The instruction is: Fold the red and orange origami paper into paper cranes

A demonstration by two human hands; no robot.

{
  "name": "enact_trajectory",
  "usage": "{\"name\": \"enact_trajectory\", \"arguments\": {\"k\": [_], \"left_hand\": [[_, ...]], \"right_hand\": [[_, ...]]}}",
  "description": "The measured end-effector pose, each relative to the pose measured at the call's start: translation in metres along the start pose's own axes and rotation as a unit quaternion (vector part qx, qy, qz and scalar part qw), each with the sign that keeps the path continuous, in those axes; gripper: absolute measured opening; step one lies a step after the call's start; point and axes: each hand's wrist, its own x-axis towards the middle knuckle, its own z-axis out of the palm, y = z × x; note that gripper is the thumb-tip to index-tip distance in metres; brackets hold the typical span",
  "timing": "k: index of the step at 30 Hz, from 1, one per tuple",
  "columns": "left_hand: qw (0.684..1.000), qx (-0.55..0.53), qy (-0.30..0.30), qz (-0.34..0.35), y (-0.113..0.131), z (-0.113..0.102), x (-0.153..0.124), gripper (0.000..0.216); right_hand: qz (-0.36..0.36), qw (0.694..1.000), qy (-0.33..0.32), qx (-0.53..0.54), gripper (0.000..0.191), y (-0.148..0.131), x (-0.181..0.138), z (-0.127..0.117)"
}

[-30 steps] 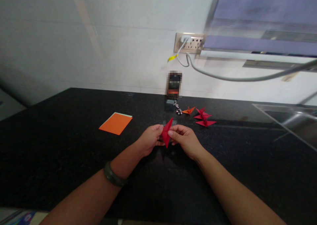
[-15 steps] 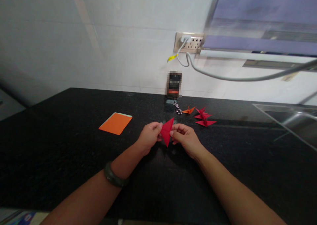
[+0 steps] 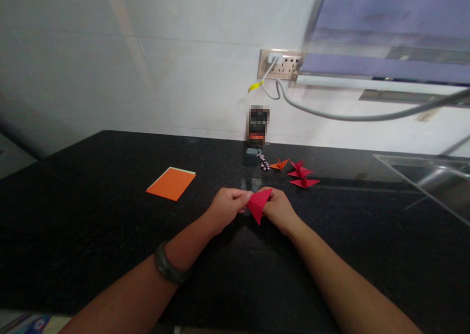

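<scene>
Both my hands meet over the middle of the black counter. My left hand pinches the left corner of a folded red paper piece, and my right hand grips its right side from behind. The red piece is a pointed triangular fold with its tip pointing down toward me. A dark band sits on my left wrist.
An orange paper stack lies to the left. An orange folded crane and two red folded cranes sit behind my hands, near a small dark object at the wall. A sink is at the right; a socket and cable are above.
The red paper has turned from an upright narrow shape to a wider triangle lying flatter, shifted slightly right. My fingers have re-gripped its corners.
</scene>
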Motion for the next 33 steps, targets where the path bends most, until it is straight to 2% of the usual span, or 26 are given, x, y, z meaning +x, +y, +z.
{"name": "enact_trajectory", "arguments": {"k": [5,7,10,13,16,19,22,27,30,33], "left_hand": [[0.999,-0.012,0.019,-0.025,0.000,0.000,0.001,0.030],[0.998,-0.011,0.032,-0.056,0.000,-0.001,0.002,0.034],[0.996,-0.008,0.010,-0.093,0.000,-0.003,0.002,0.035],[0.994,-0.024,-0.011,-0.105,0.000,-0.004,0.001,0.033],[0.994,-0.024,-0.015,-0.103,0.000,-0.004,0.000,0.032],[0.995,-0.008,-0.010,-0.095,-0.001,-0.004,0.000,0.029],[0.996,-0.009,-0.003,-0.083,-0.003,-0.004,0.001,0.027],[0.997,-0.049,0.018,-0.057,-0.005,-0.005,0.004,0.028],[0.995,-0.066,0.067,-0.029,-0.004,-0.006,0.006,0.029],[0.988,-0.085,0.131,0.010,-0.002,-0.006,0.007,0.028]], "right_hand": [[-0.090,0.988,0.025,-0.121,0.007,0.002,0.000,-0.004],[-0.150,0.967,0.040,-0.200,0.008,0.001,-0.002,-0.006],[-0.229,0.929,0.037,-0.287,0.012,-0.003,-0.004,-0.011],[-0.259,0.909,0.032,-0.325,0.012,-0.005,-0.005,-0.013],[-0.261,0.905,0.023,-0.334,0.009,-0.005,-0.005,-0.013],[-0.249,0.915,0.008,-0.318,0.003,-0.004,-0.005,-0.011],[-0.225,0.937,-0.008,-0.266,0.002,-0.002,-0.005,-0.008],[-0.132,0.987,0.007,-0.090,0.008,-0.001,-0.001,-0.004],[-0.041,0.998,0.042,0.031,0.019,-0.004,0.001,-0.004],[0.044,0.991,0.021,0.128,0.041,-0.008,0.001,-0.004]]}}
